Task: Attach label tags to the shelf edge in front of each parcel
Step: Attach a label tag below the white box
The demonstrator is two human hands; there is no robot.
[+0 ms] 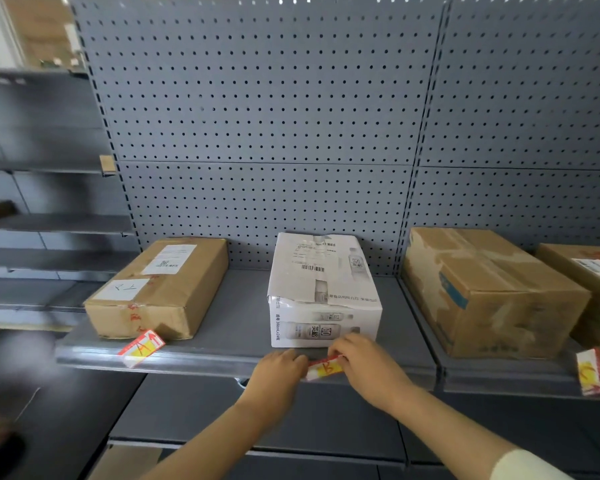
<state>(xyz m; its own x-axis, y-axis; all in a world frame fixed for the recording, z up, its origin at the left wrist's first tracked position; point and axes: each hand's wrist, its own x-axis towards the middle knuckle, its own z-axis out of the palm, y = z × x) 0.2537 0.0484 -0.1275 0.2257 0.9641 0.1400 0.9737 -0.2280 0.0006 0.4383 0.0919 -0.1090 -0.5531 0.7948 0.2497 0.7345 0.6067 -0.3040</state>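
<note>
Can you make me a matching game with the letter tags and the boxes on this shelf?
Things:
1. tag A
2. tag B
3. tag C
4. white box

Places or states:
a. held by both hands
b. on the edge by the far-left brown box
c. middle of the shelf, behind the hands
d. on the edge far right

Pairs: 1-b, 2-a, 3-d, 4-c
</note>
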